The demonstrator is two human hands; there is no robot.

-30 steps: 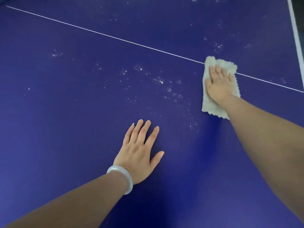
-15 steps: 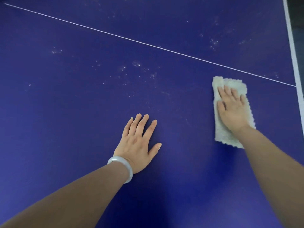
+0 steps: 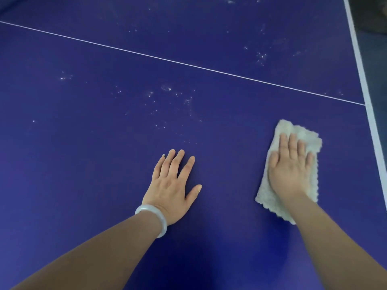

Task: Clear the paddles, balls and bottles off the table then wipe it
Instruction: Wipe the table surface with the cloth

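The dark blue table-tennis table [image 3: 83, 164] fills the view. My right hand [image 3: 290, 164] presses flat, fingers straight, on a pale folded cloth [image 3: 270, 197] lying on the table at the right. My left hand [image 3: 172, 185] rests flat on the bare surface in the middle, fingers spread, with a white bangle on the wrist. White specks and smears [image 3: 167, 95] dot the surface beyond my left hand. No paddles, balls or bottles are in view.
A thin white centre line [image 3: 188, 64] crosses the table from upper left to right. The white-painted table edge [image 3: 364, 80] runs down the right side, with dark floor beyond it. More specks [image 3: 260, 56] lie past the line.
My right hand has dragged the cloth toward me, from over the white line to well below it. Specks along its path are gone. My left hand has stayed put.
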